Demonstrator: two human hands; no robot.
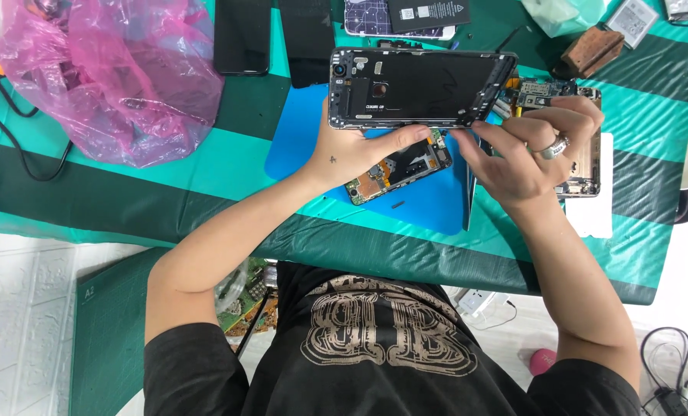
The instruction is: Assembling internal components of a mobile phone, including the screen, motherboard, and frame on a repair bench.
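Head view: both hands, left hand point(351, 154) and right hand point(529, 154), grip a phone frame point(421, 88) over the green-striped table point(166, 185) (blue mat point(428, 200)).

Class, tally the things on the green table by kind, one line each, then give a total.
Opened phone frame held by left hand and right hand: 1
Circuit board: 1
Blue mat: 1
Pink plastic bag: 1
Dark phones lying flat: 2
Total: 6

A single head-worn camera looks steeply down from above the person's chest, facing forward across the green striped tablecloth point(166, 185) toward the table's far edge. It sits close (both forearms fill the lower frame), with the blue rubber work mat point(297, 131) near the centre of view.
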